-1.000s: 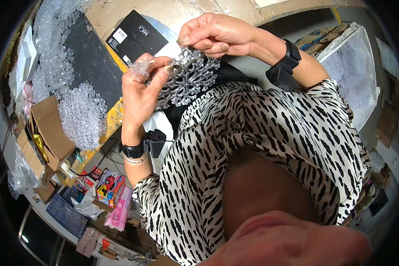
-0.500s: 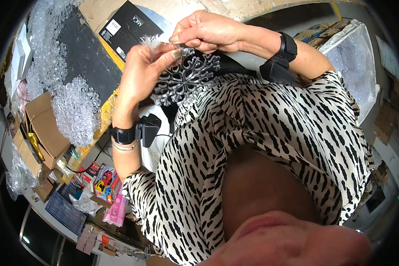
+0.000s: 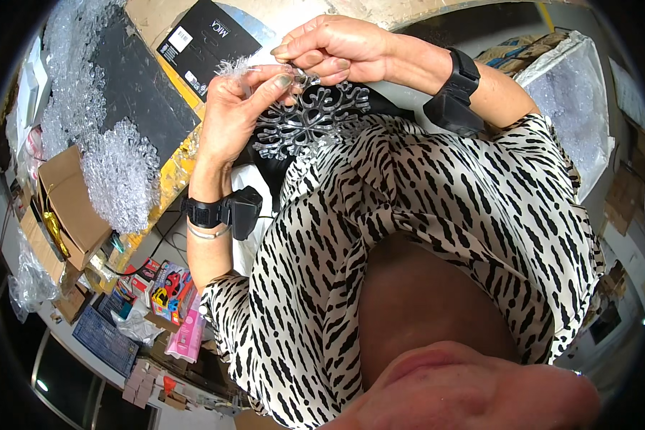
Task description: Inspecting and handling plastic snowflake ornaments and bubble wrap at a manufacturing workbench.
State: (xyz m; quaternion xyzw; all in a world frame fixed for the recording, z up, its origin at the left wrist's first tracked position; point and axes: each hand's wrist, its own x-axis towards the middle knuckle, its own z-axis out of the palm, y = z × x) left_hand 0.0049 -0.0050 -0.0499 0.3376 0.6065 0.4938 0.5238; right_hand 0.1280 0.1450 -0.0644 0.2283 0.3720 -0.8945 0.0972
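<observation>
A clear plastic snowflake ornament point(image 3: 309, 123) hangs in front of my chest, its upper tip between my hands. My left hand point(image 3: 240, 107) is closed, thumb and forefinger pinching that tip. A frayed tuft of whitish clear strands point(image 3: 233, 69) sticks out over the left fingers. Just right of it, my right hand point(image 3: 347, 51) is closed in a pinch at the same tip, its fingertips almost touching the left ones. Whatever thin piece lies between the right fingers is too small to make out.
Piles of clear plastic pieces point(image 3: 122, 175) cover the left of the work table, on a dark board point(image 3: 140, 89). A black box point(image 3: 206, 44) lies beyond my hands. An open cardboard box point(image 3: 72, 204) stands at left; a white-lined container point(image 3: 570, 107) of clear pieces is at right.
The snowflake has shifted slightly up and to the right. My right fingers have come lower beside the snowflake's tip, and my left hand has turned a little.
</observation>
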